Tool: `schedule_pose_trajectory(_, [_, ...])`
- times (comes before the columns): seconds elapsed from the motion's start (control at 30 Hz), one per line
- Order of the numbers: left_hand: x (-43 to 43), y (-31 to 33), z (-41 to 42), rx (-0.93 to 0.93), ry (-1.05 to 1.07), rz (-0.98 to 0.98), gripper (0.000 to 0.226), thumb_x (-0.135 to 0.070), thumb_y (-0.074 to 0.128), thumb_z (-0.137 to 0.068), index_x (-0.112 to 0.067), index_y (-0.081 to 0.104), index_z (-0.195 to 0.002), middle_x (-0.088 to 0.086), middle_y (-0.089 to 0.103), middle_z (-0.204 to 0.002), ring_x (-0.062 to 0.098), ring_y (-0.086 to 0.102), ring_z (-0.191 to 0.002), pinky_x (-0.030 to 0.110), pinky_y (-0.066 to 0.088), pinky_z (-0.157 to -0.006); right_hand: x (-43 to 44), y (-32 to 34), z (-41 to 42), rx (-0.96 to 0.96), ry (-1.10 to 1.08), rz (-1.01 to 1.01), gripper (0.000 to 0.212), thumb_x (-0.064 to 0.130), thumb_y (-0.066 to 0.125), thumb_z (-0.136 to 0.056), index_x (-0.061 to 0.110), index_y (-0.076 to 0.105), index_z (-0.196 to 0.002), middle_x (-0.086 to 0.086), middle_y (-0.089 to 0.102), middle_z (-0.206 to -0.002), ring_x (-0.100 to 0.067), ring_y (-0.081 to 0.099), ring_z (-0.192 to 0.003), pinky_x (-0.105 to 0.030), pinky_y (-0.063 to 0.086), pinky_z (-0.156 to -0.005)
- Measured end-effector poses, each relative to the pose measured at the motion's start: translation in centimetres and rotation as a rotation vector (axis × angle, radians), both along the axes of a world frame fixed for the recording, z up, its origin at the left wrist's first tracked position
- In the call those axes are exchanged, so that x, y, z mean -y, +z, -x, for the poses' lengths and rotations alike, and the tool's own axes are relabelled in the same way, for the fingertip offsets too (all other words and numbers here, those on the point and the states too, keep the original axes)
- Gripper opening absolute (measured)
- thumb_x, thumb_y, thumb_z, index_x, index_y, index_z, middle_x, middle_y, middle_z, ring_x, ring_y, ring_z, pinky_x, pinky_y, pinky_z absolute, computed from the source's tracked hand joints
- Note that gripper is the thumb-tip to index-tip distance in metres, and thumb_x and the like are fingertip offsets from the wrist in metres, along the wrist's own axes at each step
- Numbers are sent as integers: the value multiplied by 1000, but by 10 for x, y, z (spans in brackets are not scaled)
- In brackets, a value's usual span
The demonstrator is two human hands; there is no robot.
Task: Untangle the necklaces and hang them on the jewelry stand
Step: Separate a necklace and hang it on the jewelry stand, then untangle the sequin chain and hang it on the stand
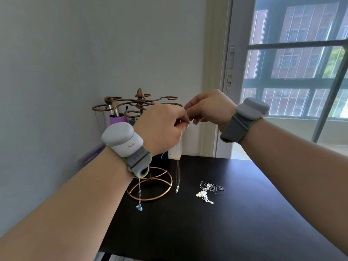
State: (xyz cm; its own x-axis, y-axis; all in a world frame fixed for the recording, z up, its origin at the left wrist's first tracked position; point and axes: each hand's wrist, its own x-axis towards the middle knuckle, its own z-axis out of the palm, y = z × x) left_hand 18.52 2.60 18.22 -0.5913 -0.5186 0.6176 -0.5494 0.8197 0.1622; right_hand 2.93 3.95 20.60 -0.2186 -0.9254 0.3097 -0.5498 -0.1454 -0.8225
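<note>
A copper wire jewelry stand (140, 102) with curled arms and a ring base stands at the back left of the black table (235, 213). My left hand (160, 127) and my right hand (209, 108) meet in the air just right of the stand's arms, fingertips pinching the top of a thin silver necklace (177, 178). Its chain hangs straight down, the small pendant near the tabletop. A second chain with a blue pendant (139, 207) hangs below my left wrist, its top hidden. A tangled heap of silver chain with white flower pieces (207, 193) lies on the table.
Behind the stand a purple cup holds makeup brushes (113, 110), against the wall. A white box (176, 149) stands at the table's back edge behind my left hand. A window fills the right side. Both wrists carry grey strapped devices.
</note>
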Motion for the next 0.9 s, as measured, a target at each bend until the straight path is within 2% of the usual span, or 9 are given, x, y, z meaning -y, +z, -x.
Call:
schedule_pose_trajectory(0.07, [-2, -7, 4, 6, -15, -27, 16, -23, 59, -88, -20, 71, -97, 0, 69, -91, 16, 61, -83, 35, 50, -78, -2, -9, 6, 2, -10, -26, 8, 7, 75, -71, 8, 72, -78, -8, 69, -70, -7, 58, -47, -21, 49, -55])
schedule_pose_trajectory(0.17, [-4, -20, 11, 17, -39, -76, 16, -24, 59, -88, -20, 70, -98, 0, 69, -92, 15, 61, -83, 31, 49, -78, -7, -27, 17, 3, -18, -60, 9, 8, 75, -71, 8, 72, -79, -6, 69, -68, -6, 59, -48, -21, 51, -55])
schedule_pose_trajectory(0.3, [-6, -41, 23, 32, -69, -154, 14, -24, 59, -88, -22, 70, -96, -4, 69, -91, 10, 60, -83, 24, 47, -77, -16, -54, 33, 66, -19, -109, 9, 4, 73, -70, 5, 72, -79, -8, 68, -64, -15, 58, -52, -25, 49, -58])
schedule_pose_trajectory(0.53, [-2, -91, 52, 70, -58, -346, 14, -24, 61, -85, -24, 71, -95, -6, 70, -96, 12, 62, -92, 31, 49, -85, -25, -106, 60, 91, -51, -247, 10, -2, 72, -70, 7, 72, -73, -7, 66, -61, -17, 57, -54, -20, 46, -50])
schedule_pose_trajectory(0.67, [8, -129, 71, 201, -35, -434, 19, -19, 60, -84, -23, 69, -101, -4, 69, -105, 15, 61, -100, 28, 46, -88, -27, -138, 72, 76, -95, -315, 11, -4, 72, -69, 7, 72, -71, -5, 63, -58, -16, 54, -50, -18, 45, -47])
schedule_pose_trajectory(0.77, [16, -153, 83, 287, -26, -505, 27, -11, 58, -82, -20, 66, -107, -3, 66, -110, 16, 59, -105, 28, 45, -91, -25, -158, 83, 71, -119, -356, 12, -2, 73, -68, 11, 72, -67, -6, 65, -60, -16, 55, -51, -22, 48, -54])
schedule_pose_trajectory(0.9, [26, -174, 89, 376, -13, -521, 36, -11, 57, -85, -24, 59, -119, -5, 59, -119, 15, 54, -112, 25, 41, -93, -22, -175, 90, 36, -125, -391, 10, 3, 73, -70, 13, 73, -69, -6, 67, -65, -15, 58, -53, -27, 54, -66])
